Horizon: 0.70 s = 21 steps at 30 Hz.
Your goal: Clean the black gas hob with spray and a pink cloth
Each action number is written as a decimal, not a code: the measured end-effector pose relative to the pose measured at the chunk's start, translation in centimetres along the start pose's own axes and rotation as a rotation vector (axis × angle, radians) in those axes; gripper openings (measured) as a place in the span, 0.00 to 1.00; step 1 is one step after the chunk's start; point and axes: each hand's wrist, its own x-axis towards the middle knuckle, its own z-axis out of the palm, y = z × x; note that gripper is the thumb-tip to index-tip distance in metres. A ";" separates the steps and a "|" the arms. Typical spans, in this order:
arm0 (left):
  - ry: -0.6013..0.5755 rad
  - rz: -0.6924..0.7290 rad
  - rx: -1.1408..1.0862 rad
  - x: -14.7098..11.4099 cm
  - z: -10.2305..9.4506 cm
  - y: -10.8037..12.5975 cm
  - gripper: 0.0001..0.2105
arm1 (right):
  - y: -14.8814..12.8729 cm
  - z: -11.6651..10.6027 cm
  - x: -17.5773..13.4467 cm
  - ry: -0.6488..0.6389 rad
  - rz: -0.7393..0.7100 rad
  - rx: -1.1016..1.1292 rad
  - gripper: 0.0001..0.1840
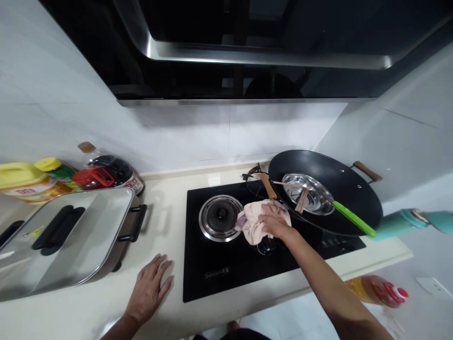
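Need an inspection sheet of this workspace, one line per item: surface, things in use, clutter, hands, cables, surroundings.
Surface: pale countertop with black cooktop set in it.
Things in use: pale pink cloth, bunched on the cooktop beside the left burner.
Clutter: wok at right holding a shiny metal dish and green-handled utensil; lidded pan at left, bottles behind it.
Left hand: on countertop, holding nothing.
Right hand: on cloth; gripping or pressing unclear.
Cables: nothing seen.
Surroundings: pale wall behind, range hood overhead.
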 end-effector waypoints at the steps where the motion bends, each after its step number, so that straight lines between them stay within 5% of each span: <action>1: -0.003 -0.002 -0.001 0.0 0.0 0.0 0.19 | 0.7 -0.2 -0.2 0.008 0.029 0.005 0.19; 12: 0.027 0.019 0.000 0.3 -0.2 0.3 0.20 | 3.9 4.1 -7.4 -0.049 -0.047 -0.041 0.12; 21: -0.001 0.001 -0.018 0.2 -0.1 0.1 0.20 | 4.3 3.1 -5.7 -0.066 -0.010 0.025 0.08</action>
